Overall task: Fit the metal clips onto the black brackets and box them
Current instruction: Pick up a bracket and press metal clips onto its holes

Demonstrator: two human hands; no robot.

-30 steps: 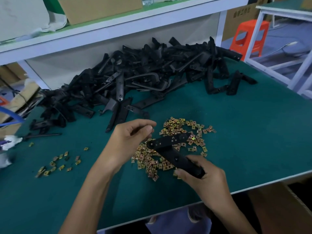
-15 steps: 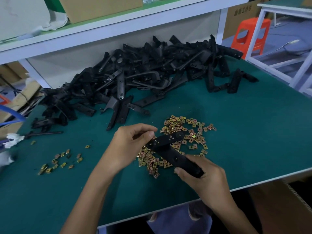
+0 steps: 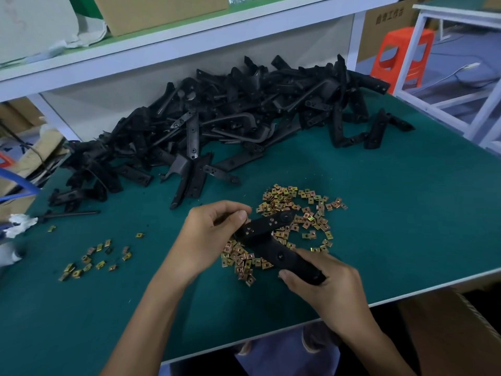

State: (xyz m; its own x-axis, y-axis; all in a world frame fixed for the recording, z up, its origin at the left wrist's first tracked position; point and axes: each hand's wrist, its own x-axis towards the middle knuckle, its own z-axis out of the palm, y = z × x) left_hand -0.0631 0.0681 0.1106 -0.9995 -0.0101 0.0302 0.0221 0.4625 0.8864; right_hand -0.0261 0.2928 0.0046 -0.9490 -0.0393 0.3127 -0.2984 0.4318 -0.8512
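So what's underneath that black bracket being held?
Gold metal clips, heaped on the green table. The bracket covers part of the heap, so clips directly beneath it cannot be seen.

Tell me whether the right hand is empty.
No, the right hand grips the near end of the bracket, and the left hand holds its upper part.

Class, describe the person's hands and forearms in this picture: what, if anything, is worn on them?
Nothing is worn. The left hand and right hand are bare, with no gloves, and no rings show. Both forearms are bare to the picture's edge: no sleeves, watch or bracelet in view.
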